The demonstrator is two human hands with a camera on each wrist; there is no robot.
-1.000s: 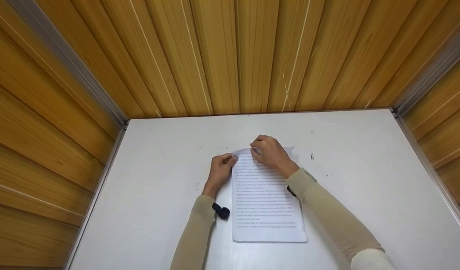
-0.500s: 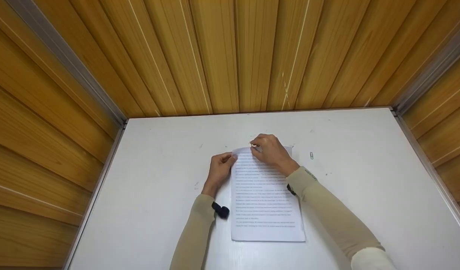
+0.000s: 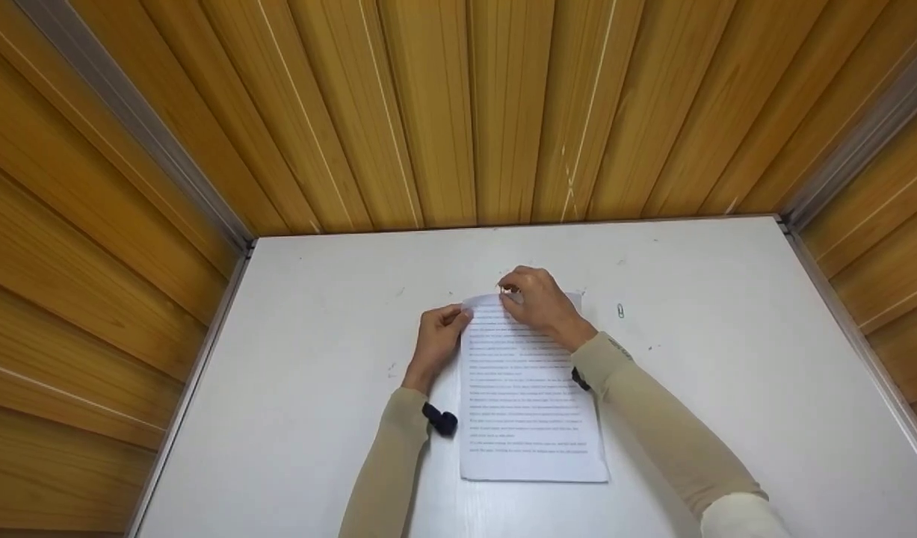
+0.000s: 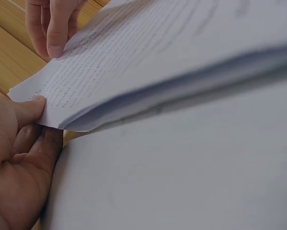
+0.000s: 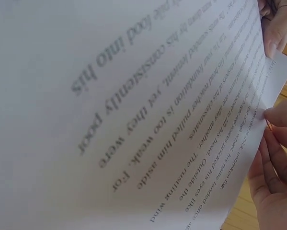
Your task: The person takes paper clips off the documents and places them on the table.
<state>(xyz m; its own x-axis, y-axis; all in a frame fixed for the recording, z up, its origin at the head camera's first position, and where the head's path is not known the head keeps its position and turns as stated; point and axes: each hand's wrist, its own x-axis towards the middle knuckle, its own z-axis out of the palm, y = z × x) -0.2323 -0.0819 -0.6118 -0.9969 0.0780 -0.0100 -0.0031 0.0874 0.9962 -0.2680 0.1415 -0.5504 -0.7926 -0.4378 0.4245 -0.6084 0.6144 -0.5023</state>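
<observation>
The stack of printed sheets (image 3: 531, 388) lay mid-desk (image 3: 727, 388), barely shifted from a second before. The left hand (image 3: 437, 342) pinched its lifted far-left corner; the right hand (image 3: 542, 302) gripped the top edge, apparently still aligning. A paperclip (image 3: 620, 311) lay nearby.

Both arms reach forward, forearms in beige sleeves, converging toward the middle. Dark strap/camera unit on each wrist. Left hand (image 3: 437, 340) palm-in, thumb (image 4: 30, 108) on top and fingers (image 4: 42, 146) curled beneath, pinching what it holds. Right hand (image 3: 540, 302) sits further forward than the left, wrist angled inward, fingers bent down, thumb and fingertips (image 5: 280, 117) pinched together at the tip. 2 hands close, not touching. Right elbow lower right, left elbow at bottom edge.
</observation>
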